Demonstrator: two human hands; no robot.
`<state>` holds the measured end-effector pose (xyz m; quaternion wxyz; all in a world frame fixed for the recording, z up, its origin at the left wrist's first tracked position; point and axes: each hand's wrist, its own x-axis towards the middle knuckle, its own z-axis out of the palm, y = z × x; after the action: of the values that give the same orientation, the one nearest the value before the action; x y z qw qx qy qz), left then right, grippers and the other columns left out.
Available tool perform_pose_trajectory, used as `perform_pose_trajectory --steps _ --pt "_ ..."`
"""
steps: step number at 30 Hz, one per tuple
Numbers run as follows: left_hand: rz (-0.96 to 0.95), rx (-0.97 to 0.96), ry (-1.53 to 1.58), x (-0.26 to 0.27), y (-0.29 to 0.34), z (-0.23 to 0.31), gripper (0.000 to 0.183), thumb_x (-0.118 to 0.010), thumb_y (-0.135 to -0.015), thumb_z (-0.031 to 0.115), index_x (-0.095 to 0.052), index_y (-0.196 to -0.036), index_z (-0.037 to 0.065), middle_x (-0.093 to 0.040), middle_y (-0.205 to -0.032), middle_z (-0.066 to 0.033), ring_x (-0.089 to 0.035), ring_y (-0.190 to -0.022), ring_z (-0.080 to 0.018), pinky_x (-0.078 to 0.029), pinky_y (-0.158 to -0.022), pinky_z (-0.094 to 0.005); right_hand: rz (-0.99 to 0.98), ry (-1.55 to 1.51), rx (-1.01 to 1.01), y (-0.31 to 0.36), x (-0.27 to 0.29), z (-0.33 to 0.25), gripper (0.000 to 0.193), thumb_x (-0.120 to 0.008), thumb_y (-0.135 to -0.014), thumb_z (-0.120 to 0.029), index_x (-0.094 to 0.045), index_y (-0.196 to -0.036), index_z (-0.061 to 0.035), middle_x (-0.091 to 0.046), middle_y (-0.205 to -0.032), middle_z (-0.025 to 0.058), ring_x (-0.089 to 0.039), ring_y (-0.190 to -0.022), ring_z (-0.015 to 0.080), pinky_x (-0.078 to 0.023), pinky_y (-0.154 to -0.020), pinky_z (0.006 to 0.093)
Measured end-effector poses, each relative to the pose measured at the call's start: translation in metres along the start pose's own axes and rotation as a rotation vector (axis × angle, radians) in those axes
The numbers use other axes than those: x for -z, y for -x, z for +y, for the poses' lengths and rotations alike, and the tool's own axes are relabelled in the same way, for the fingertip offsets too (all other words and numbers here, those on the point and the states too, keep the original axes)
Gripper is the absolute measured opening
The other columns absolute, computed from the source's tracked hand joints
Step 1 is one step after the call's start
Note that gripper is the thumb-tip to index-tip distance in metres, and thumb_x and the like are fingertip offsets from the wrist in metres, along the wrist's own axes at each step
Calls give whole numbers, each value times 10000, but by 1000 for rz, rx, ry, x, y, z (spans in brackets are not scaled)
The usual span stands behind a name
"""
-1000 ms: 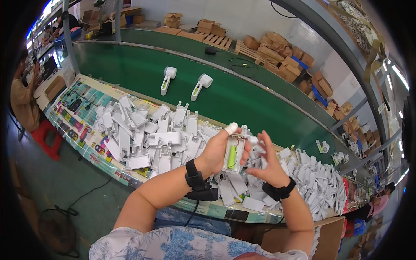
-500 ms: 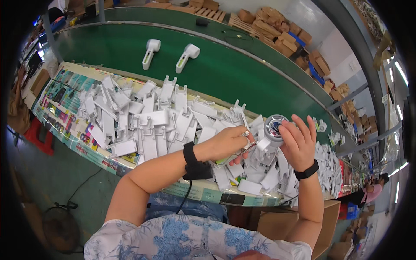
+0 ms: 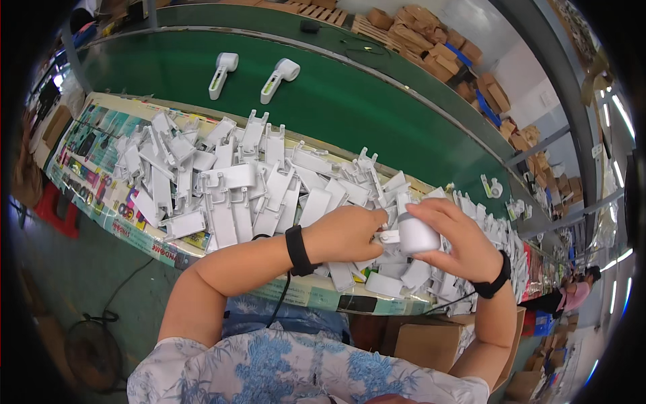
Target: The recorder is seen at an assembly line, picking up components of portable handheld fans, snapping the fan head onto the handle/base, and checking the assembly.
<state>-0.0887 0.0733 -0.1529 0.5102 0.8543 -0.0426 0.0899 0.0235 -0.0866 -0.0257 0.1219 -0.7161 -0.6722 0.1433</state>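
A white handheld device with a domed round head (image 3: 418, 237) and a slim handle is held between my hands, over a heap of white plastic housing pieces (image 3: 225, 212). My left hand (image 3: 344, 234) is closed round the handle, most of which it hides. On the other side, my right hand (image 3: 463, 244) grips the head, thumb beneath and fingers over the top. A grey band shows along the head's upper left edge. Its open face is turned out of sight.
Two similar white devices, a left one (image 3: 222, 75) and a right one (image 3: 279, 79), lie on the green conveyor belt (image 3: 350, 101). Cardboard boxes (image 3: 441, 64) are stacked beyond it. An open carton (image 3: 427, 347) stands below the table's front edge. Another person (image 3: 574, 296) is far right.
The device has been turned over: its grey-rimmed round face pointed up before, and now the white dome shows. My right hand has come down from beside the head and closed on it.
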Motion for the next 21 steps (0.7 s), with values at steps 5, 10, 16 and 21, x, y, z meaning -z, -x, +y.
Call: perform_pose_trajectory --steps 5,10,16,21 --pt "69 -128 -239 -8 -2 1 329 -596 -682 199 -502 -932 6 -579 -696 -188 -574 -641 -360 -458 -590 -423 -73 76 33 -9 7 12 599 -683 -701 -170 -444 -1239 -61 -483 -1120 165 -498 -1006 324 -414 -865 357" --pt "-22 -85 -144 5 0 18 267 -527 -718 154 -492 -918 -20 -580 -803 -219 -576 -718 -373 -448 -648 -441 24 35 72 -3 2 15 586 -671 -720 -174 -435 -1242 -47 -479 -1138 167 -486 -1036 321 -404 -880 356" --pt "33 -129 19 -9 -1 12 265 -528 -765 143 -512 -980 -13 -607 -785 -180 -605 -627 -304 -473 -585 -377 335 -22 72 18 -18 17 553 -675 -719 -177 -465 -1220 -74 -507 -1125 139 -468 -1069 303 -392 -887 384" --pt "249 -20 992 3 -10 0 250 -506 -872 157 -525 -1072 8 -625 -926 -94 -598 -769 -126 -475 -611 -230 126 -4 -286 76 -43 59 478 -649 -750 -227 -494 -1165 -48 -580 -1011 142 -542 -958 302 -439 -791 375"
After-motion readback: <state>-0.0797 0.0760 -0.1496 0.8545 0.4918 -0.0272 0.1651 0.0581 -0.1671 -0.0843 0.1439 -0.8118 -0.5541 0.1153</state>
